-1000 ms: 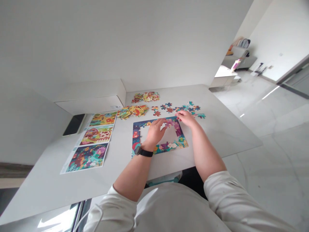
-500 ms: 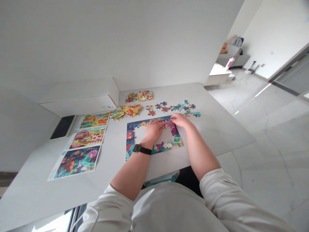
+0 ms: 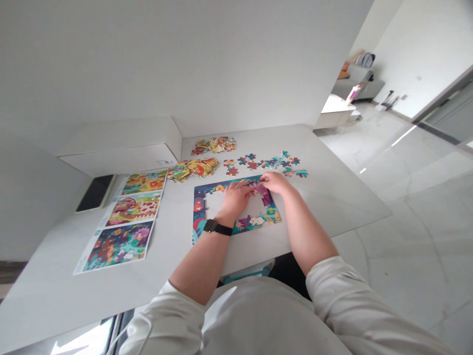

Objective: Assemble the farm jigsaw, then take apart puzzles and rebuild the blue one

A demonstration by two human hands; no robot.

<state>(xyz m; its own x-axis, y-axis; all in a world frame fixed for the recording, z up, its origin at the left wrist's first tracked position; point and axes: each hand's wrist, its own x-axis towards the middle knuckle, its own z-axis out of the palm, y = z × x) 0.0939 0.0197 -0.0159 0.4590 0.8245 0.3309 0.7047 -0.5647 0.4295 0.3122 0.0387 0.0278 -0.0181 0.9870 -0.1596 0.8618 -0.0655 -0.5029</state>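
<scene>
A partly built jigsaw puzzle (image 3: 254, 222) lies on the white table (image 3: 325, 202), a colourful border of joined pieces around a bare white middle. My left hand (image 3: 234, 197), with a black watch (image 3: 218, 228) on its wrist, rests with its fingers along the puzzle's top edge. My right hand (image 3: 275, 182) touches purple pieces at the upper right corner, close to my left fingertips. Any piece under the fingers is hidden. Several loose pieces (image 3: 266, 164) are scattered just above the puzzle, and two heaped piles of pieces (image 3: 194, 170) sit further left.
Three printed picture sheets (image 3: 118, 246) lie in a column left of the puzzle. Beyond them are a black phone or tablet (image 3: 94, 193) and a white box (image 3: 118, 148). The table's edge drops to a glossy floor (image 3: 391, 256) on the right.
My right hand has come down from the loose pieces onto the puzzle's upper right corner, and my left hand has moved toward the top edge. The view has shifted slightly.
</scene>
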